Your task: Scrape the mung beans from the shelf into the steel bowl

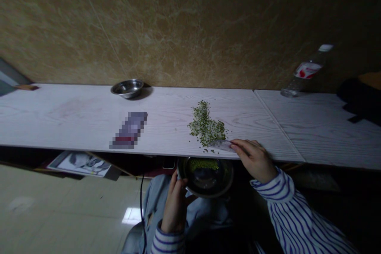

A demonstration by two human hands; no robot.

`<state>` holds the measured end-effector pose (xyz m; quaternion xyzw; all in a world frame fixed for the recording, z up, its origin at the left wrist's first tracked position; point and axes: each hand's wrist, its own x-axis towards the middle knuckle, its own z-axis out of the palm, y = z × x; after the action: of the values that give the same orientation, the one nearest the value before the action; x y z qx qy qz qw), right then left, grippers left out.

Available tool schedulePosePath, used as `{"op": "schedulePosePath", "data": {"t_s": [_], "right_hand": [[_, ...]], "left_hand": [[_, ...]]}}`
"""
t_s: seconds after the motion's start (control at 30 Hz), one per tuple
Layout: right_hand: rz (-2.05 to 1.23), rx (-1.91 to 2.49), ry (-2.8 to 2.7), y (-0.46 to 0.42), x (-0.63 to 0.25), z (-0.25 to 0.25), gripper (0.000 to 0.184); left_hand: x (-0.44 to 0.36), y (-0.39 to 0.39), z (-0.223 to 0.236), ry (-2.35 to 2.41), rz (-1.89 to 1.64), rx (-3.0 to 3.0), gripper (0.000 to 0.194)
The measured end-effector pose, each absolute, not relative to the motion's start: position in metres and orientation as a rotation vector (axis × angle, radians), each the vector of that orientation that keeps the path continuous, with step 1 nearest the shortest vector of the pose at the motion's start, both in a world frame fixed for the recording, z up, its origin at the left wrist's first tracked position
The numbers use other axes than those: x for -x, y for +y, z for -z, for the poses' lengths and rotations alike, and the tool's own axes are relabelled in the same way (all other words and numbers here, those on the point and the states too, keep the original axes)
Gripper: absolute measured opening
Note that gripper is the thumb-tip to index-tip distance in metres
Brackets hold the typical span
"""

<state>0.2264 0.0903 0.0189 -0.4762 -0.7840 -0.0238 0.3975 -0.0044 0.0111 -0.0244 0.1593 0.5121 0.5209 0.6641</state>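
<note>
With my left hand I grip the left rim of a dark metal bowl, held just below the table's front edge. Small green beans lie inside it, on the side nearest the table. My right hand pinches a thin, pale, translucent scraper-like piece, whose kind I cannot make out. Its far end touches the near side of a spread of green beans mixed with white grains on the tabletop. A few beans lie loose at the table's edge beside the piece.
On the white wood-grain table stand a small steel bowl and a pixelated flat item at left. A clear plastic bottle and dark cloth are at right. A wall rises behind; an open drawer juts out below left.
</note>
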Motion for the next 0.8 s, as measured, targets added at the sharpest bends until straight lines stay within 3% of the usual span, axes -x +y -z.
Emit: {"op": "schedulePosePath", "data": {"t_s": [0.8], "right_hand": [[0.032, 1.143, -2.036, 0.079, -0.206, -0.023, 0.014]], "left_hand": [[0.004, 0.011, 0.022, 1.151, -1.202, -0.324, 0.052]]}}
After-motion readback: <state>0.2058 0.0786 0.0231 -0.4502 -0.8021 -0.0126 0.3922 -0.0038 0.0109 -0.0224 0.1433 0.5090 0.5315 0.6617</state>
